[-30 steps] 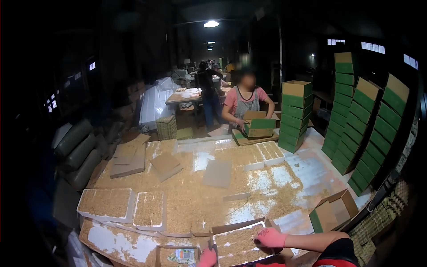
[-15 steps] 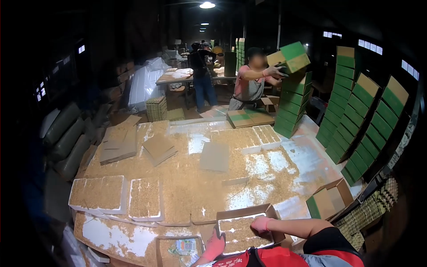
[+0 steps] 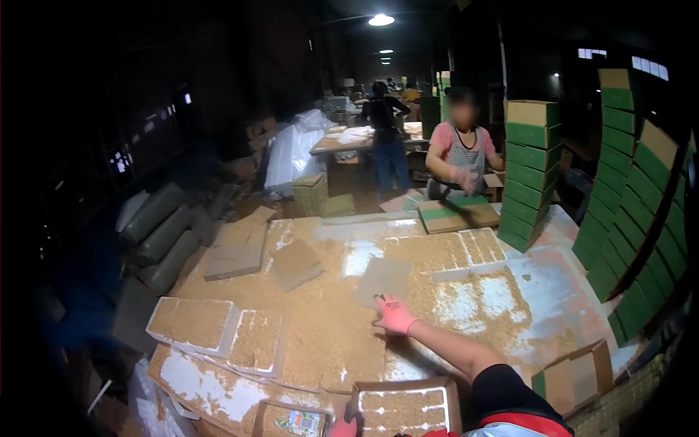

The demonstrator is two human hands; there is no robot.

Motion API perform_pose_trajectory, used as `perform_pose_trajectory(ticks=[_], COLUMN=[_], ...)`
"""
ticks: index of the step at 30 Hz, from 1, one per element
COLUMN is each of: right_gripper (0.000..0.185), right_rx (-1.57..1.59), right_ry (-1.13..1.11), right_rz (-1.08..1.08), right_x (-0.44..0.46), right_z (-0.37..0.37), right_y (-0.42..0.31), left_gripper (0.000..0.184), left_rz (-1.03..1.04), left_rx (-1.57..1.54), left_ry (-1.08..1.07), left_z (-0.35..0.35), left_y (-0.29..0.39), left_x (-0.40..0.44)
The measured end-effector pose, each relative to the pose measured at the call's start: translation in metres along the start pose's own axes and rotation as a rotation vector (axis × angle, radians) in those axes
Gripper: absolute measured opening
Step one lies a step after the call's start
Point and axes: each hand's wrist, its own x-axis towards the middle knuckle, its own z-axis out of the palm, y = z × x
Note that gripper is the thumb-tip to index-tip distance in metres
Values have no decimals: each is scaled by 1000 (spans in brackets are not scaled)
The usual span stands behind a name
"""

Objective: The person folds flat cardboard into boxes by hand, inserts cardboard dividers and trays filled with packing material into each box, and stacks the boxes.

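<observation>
My right hand, in a pink glove, reaches over the middle of the table. Its fingers are apart, and the fingertips lie at the near edge of a flat cardboard sheet. Close to my body stands an open cardboard box. Inside it is a white foam tray filled with tan, crumbly material. My left hand, also gloved in pink, is closed on the box's left wall, partly cut off by the frame's lower edge. Left of that hand sits a shallow box with printed packets in it.
Filled foam trays stand at the left, with cardboard pieces behind. Tan crumbs cover much of the table. Stacked green boxes rise at the right. Another open box sits near right. A co-worker stands across the table.
My right hand has left the tray in the box and stretched forward to the cardboard sheet. The left hand stays by the box. The co-worker's raised box is now on the stack. The view has shifted.
</observation>
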Motion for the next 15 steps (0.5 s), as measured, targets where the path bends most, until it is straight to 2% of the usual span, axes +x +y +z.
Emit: perform_pose_trajectory(ticks=[2, 5, 6, 7, 9, 10, 12, 15], right_gripper=[96, 114, 98, 91, 76, 54, 49, 35], right_rx=[-213, -43, -190, -210, -275, -437, -409, -368], right_ry=[26, -84, 20, 11, 1, 85, 16, -87], right_rz=[132, 297, 257, 195, 92, 12, -61, -165], right_x=[43, 70, 59, 63, 62, 50, 42, 0], right_z=[26, 84, 81, 94, 107, 108, 109, 110], right_y=[19, 38, 26, 29, 51, 52, 68, 71], left_gripper=[59, 57, 56, 55, 56, 58, 62, 69], left_rz=[51, 124, 145, 173, -463, -505, -573, -375], left_rx=[72, 190, 222, 250, -282, -220, -91, 610], left_ry=[275, 637, 736, 831, 387, 365, 332, 218], left_z=[-18, -34, -33, -38, -81, -87, -89, -65], left_y=[5, -7, -9, -1, 12, 2, -31, -115], left_x=[0, -6, -19, -34, -62, -65, -71, -60])
